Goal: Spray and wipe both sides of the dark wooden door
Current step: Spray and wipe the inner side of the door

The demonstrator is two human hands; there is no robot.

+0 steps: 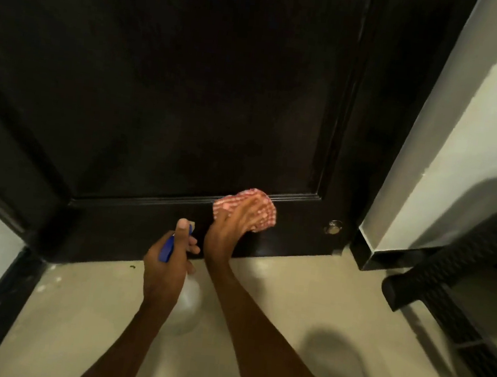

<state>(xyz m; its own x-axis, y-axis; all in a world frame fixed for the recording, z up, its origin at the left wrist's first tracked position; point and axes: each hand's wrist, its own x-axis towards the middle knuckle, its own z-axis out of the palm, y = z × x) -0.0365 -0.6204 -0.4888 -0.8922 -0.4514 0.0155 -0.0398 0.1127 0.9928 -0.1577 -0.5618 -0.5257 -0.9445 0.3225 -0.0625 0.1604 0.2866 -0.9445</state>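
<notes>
We've got the right hand (230, 226) pressing the cloth (246, 208) flat along the door (160, 85) bottom rail, left hand (168, 259) gripping the spray bottle (184, 302) above open floor (291, 292).

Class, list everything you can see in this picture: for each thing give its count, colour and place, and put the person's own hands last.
door: one, dark brown, upright ahead, filling most of the view
cloth: one, red and white check, pressed on the door's bottom rail
spray bottle: one, clear with blue trigger head, above the floor before the door
metal stopper: one, silver, low on the door at right
floor: beige, below the door
wall: white, at right
left hand: grips the spray bottle
right hand: fingers spread flat on the cloth
</notes>
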